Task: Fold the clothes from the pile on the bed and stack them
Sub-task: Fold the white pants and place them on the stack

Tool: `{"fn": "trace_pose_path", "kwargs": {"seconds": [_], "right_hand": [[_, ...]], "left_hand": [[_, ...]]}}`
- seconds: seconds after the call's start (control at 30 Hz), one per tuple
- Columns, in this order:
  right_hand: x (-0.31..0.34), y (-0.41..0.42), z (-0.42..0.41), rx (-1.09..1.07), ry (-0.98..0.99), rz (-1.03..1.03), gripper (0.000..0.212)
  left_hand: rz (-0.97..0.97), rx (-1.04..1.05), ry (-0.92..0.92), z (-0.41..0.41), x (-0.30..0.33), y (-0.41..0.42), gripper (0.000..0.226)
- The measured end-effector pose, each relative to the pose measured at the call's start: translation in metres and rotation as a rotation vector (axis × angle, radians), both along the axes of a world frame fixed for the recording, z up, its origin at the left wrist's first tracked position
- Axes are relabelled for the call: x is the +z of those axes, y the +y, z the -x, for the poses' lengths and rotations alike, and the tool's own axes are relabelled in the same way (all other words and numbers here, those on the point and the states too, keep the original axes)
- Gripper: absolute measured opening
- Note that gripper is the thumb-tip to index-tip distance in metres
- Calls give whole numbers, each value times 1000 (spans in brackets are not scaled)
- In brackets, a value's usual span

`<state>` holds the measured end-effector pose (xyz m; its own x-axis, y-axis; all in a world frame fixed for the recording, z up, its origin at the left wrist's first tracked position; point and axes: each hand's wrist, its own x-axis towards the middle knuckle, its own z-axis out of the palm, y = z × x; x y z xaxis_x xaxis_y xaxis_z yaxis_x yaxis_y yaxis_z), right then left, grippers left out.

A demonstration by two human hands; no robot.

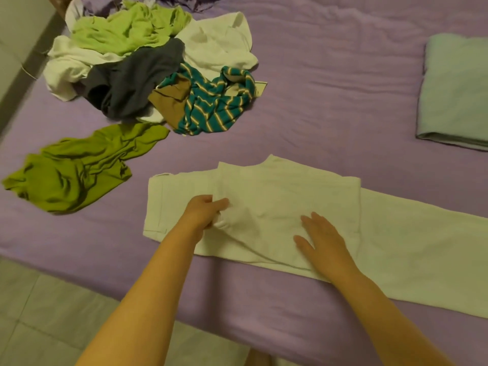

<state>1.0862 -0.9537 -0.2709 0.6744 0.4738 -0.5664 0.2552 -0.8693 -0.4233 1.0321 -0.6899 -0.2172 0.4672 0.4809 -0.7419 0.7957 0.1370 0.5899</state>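
1. Here, in the head view, we have a white garment (277,207) laid flat on the bed (330,88), near its front edge, with its long axis running left to right and its unfolded tail trailing off to our right.
2. Our left hand (204,211) pinches a small bunch of the cloth near the garment's left end, fingers curled round it.
3. Our right hand (320,240) lies flat on the cloth with fingers straight and spread, holding nothing, just right of the middle.
4. We judge the next fold runs along that long axis: the tail lies to the right, so the right hand is the nearer one to bring it over.
5. The pile (148,62) sits well apart at the far left; a folded garment (454,88) lies at the far right.
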Motion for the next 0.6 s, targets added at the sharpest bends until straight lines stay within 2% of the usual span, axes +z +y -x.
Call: {"fn": "trace_pose_path", "kwargs": {"seconds": [0.13, 0.23, 0.3, 0.4, 0.5, 0.6], "right_hand": [[71, 39, -3, -354, 269, -608, 53], [109, 37, -7, -493, 381, -862, 62], [121, 16, -13, -563, 295, -894, 73], [124, -40, -26, -770, 49, -829, 55], [119, -102, -35, -913, -59, -751, 43], [114, -156, -39, -968, -116, -720, 40]], "left_hand": [[177, -117, -304, -22, 44, -41, 22], [301, -180, -415, -44, 69, -92, 30], [358, -187, -425, -57, 78, -128, 47], [516, -210, -412, -74, 81, -180, 66], [485, -327, -399, -86, 78, -229, 55], [288, -521, -422, -93, 66, -275, 29]]}}
